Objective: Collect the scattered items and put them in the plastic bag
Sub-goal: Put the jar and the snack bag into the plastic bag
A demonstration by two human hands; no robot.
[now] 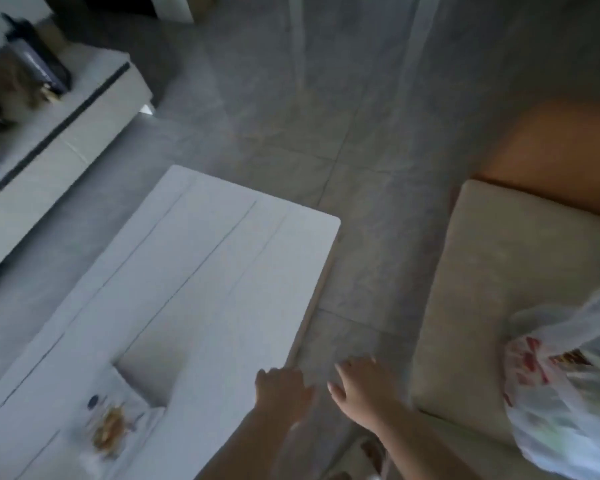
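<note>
Plastic bag (565, 386) sat floppy on cushion (492, 271), looked light, grab bunched top; left hand (283, 393), right hand (364, 386) grips released.

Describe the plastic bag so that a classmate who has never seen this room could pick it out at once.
Start at the cream sofa cushion on the right of the view, beside the white low table. Near its right end lies the plastic bag, apart from both hands. It is the only crumpled, see-through white thing there, with red print on its side.

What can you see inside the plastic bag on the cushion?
Through the thin plastic bag, red-printed packaging and something green show. What else it holds is hidden by folds and blur, and the frame edge cuts it off.
</note>
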